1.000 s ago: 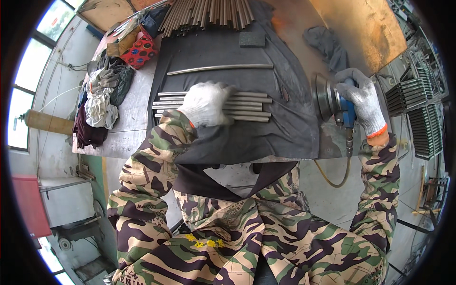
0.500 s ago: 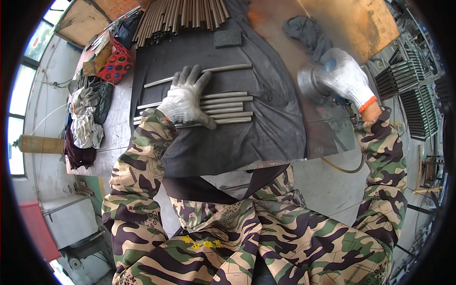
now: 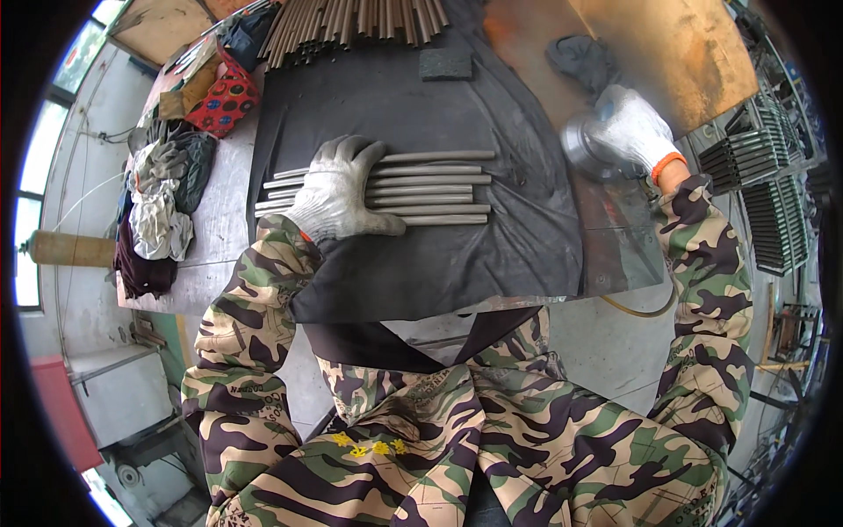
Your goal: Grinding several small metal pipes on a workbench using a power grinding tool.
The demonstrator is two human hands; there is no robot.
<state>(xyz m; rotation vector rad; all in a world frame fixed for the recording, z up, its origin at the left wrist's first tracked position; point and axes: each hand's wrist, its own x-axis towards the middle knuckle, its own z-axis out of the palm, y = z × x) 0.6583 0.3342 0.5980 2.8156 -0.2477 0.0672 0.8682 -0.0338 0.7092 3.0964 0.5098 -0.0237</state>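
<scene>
Now the left hand (image 3: 338, 195), in a white knitted work glove, lies flat with fingers spread over the row of grey metal rods (image 3: 413, 187), lower on them than half a second ago. The right hand (image 3: 634, 132), gloved alike, has its fingers wrapped round the round silver grinder (image 3: 587, 147), which has dropped from the air to just above the bare steel counter (image 3: 615, 255). The rods lie side by side on a dark, wrinkled rubber mat (image 3: 457, 263) that overhangs the near edge of the counter. Open mat lies right of the rods. Farther back sits a bundle of long rusty tubes (image 3: 351, 22); crumpled rags (image 3: 162, 206) crowd the left end.
</scene>
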